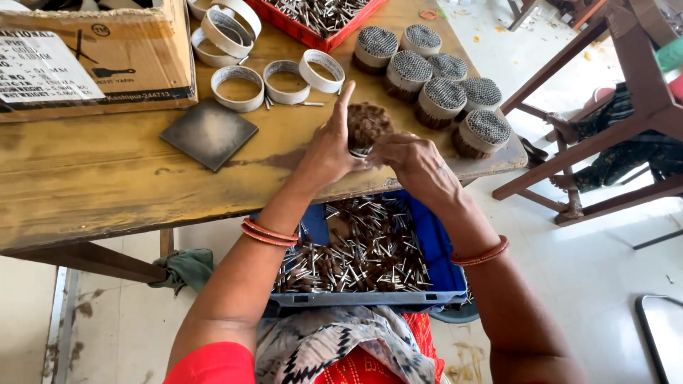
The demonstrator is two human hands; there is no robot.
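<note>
Both hands meet over the near edge of the wooden table (107,178), closed around a round bundle (366,128) of small brown-tipped pieces packed into a ring. The left hand (329,146) cups the bundle from the left with its palm turned inward, fingers wrapped against the side and the index finger sticking straight up. The right hand (411,162) grips it from the right, knuckles toward the camera, fingers curled around the lower edge. Each wrist wears orange bangles.

The bundle looks like a short drum, its fuzzy brown top showing and a pale band just visible at its base between the hands. It stands roughly upright, brown end up and tilted slightly toward the camera.

Beyond it on the table stands a cluster of finished bundles (435,78) with their grey metal ends up. Empty white rings (284,80) lie to the left, near a dark square tile (208,133) and a cardboard box (92,57). A red tray (320,18) sits at the far edge. Under the hands, on the lap, a blue tray (434,249) holds loose pieces (356,256).
</note>
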